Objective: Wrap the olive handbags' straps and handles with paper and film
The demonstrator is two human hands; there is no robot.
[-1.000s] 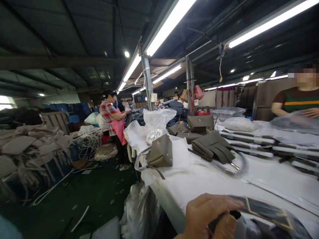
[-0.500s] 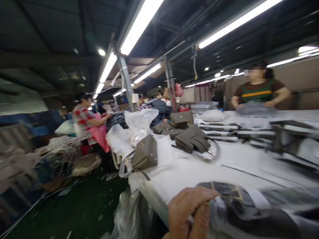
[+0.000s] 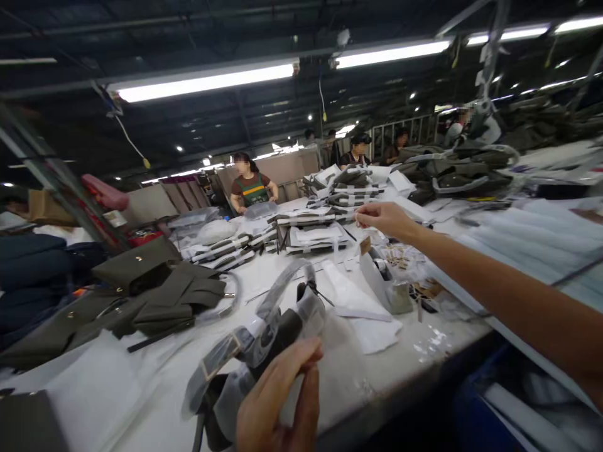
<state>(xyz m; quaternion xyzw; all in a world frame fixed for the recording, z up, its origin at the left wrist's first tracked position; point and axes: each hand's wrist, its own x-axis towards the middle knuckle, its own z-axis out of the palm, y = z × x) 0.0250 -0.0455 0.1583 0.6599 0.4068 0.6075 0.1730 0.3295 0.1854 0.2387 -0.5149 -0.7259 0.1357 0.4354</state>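
Note:
My left hand (image 3: 282, 395) is at the near edge of the table, thumb and fingertips pinched together. Whatever lies between them is too small to make out. Right beside it lies a dark olive handbag (image 3: 287, 326), its handle (image 3: 277, 301) wrapped in clear plastic. My right hand (image 3: 384, 216) reaches out over the table with its fingers closed in a pinch, and I cannot tell what is in them. Below that hand stands a grey tape dispenser (image 3: 377, 276), with small tan tags (image 3: 398, 256) scattered next to it.
Olive handbags (image 3: 174, 295) are heaped on the left. Stacks of flat wrapped pieces (image 3: 311, 232) cover the table's far side. White paper sheets (image 3: 367, 326) lie mid-table. Across the table stands a co-worker (image 3: 254, 188). A blue bin (image 3: 480, 402) sits below the right edge.
My view has swung to the right. My right arm has come into sight, stretched over the table. The left hand stays pinched beside the wrapped handbag.

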